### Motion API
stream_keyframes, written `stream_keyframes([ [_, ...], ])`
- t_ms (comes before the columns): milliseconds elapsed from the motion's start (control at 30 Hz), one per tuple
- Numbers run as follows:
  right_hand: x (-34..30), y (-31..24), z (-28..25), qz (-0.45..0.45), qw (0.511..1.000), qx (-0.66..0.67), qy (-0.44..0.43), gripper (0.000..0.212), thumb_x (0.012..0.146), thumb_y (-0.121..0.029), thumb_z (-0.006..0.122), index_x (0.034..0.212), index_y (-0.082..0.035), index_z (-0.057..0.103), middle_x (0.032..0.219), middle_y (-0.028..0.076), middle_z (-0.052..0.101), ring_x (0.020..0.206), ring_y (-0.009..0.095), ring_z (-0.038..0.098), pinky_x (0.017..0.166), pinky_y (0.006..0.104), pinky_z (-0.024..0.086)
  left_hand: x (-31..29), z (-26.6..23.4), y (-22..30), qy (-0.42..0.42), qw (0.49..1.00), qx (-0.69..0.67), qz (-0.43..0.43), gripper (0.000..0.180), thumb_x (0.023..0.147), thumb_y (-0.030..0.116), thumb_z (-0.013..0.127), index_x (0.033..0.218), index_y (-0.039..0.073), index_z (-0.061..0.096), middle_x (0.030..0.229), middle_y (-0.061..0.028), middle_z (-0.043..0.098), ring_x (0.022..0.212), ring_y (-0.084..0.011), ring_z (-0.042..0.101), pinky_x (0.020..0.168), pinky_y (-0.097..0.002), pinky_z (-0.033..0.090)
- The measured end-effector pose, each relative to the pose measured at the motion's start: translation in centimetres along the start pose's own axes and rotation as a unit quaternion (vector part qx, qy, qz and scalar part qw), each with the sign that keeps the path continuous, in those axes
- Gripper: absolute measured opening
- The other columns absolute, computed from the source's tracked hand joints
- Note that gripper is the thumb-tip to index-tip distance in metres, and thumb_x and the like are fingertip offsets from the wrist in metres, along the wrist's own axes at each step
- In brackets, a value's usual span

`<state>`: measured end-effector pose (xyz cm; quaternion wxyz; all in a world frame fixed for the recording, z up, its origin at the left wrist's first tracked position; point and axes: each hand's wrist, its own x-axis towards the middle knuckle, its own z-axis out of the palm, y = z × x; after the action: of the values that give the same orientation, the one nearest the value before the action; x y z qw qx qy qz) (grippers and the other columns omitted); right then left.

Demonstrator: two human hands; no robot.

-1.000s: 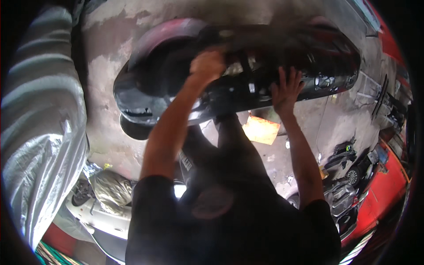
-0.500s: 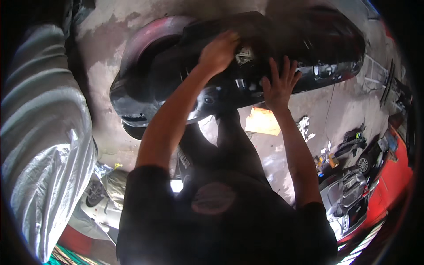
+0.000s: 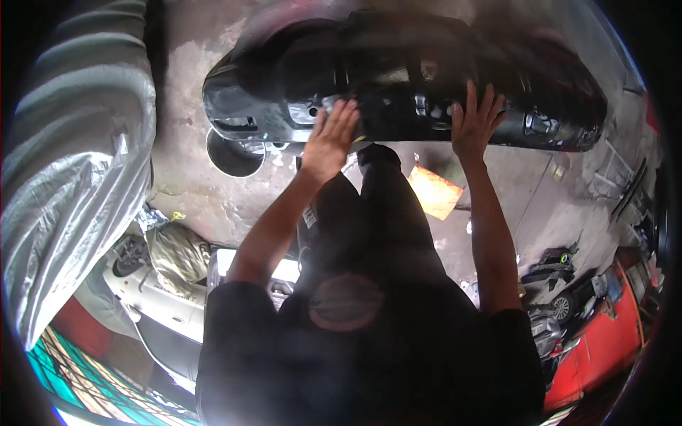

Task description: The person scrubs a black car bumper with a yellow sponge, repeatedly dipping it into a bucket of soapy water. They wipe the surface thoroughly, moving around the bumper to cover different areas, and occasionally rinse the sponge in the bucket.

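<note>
a long black panel (image 3: pixel 391 110) stretches from ten to two o'clock in the view. the left hand (image 3: pixel 330 142) is at twelve o'clock over its near edge, fingers straight and only slightly parted; the right hand (image 3: pixel 477 128) lies against it at two o'clock, fingers spread. an orange sheet (image 3: pixel 435 192) is near three o'clock, a round container (image 3: pixel 236 155) at ten, partly hidden by the panel, and a silvery cover (image 3: pixel 78 177) at nine.

Has bumper (image 3: pixel 387 106) under left grip (image 3: pixel 329 145) and right grip (image 3: pixel 474 129); has container (image 3: pixel 226 167) on floor (image 3: pixel 522 174) left of left grip, cover (image 3: pixel 78 163) farther left, sheet (image 3: pixel 435 192) behind, between both grips, wheel (image 3: pixel 563 306) behind, right of right grip.
</note>
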<state>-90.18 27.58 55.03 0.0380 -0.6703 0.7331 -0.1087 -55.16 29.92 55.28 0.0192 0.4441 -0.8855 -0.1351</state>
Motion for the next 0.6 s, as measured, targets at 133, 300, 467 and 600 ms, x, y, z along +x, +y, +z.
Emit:
stream_keyframes([
  [133, 0.0, -0.2, 0.7, -0.007, 1.000, -0.014, -0.003, 0.061, 0.107, -0.048, 0.050, 0.162, -0.025, 0.039, 0.166, 0.025, 0.025, 0.153, 0.057, 0.017, 0.118, 0.0766, 0.013, -1.0, 2.9, 2.9, 0.081, 0.988, -0.079, -0.106, 0.069, 0.095, 0.019, 0.058, 0.158, -0.003, 0.040, 0.171, -0.0224, 0.027, 0.160, -0.0413, 0.021, 0.128, -0.0589, 0.020],
  [300, 0.0, -0.1, 0.5, -0.025, 1.000, -0.016, 0.007, 0.060, 0.108, -0.047, 0.047, 0.162, -0.024, 0.037, 0.164, 0.025, 0.028, 0.152, 0.057, 0.019, 0.117, 0.0770, 0.015, 4.9, 2.2, 7.5, 0.098, 0.987, -0.128, -0.022, 0.063, 0.097, 0.015, 0.050, 0.157, -0.002, 0.042, 0.170, -0.0160, 0.032, 0.161, -0.0333, 0.023, 0.130, -0.0558, 0.017],
  [467, -0.3, 0.0, 0.7, -0.013, 0.999, -0.036, 0.010, 0.060, 0.108, -0.047, 0.044, 0.163, -0.023, 0.037, 0.163, 0.025, 0.029, 0.152, 0.057, 0.021, 0.116, 0.0773, 0.017, -3.8, 0.9, -3.8, 0.130, 0.986, -0.084, -0.063, 0.062, 0.095, 0.019, 0.063, 0.153, 0.001, 0.049, 0.165, -0.0154, 0.042, 0.157, -0.0327, 0.033, 0.128, -0.0577, 0.022],
  [600, -0.1, -0.3, 0.9, -0.014, 0.999, -0.037, 0.021, 0.059, 0.109, -0.046, 0.044, 0.163, -0.023, 0.037, 0.164, 0.025, 0.030, 0.152, 0.056, 0.022, 0.117, 0.0766, 0.017, -10.6, 3.0, -7.0, 0.096, 0.973, -0.046, -0.207, 0.060, 0.100, 0.023, 0.062, 0.152, -0.004, 0.048, 0.168, -0.0217, 0.034, 0.158, -0.0393, 0.026, 0.127, -0.0604, 0.021],
])
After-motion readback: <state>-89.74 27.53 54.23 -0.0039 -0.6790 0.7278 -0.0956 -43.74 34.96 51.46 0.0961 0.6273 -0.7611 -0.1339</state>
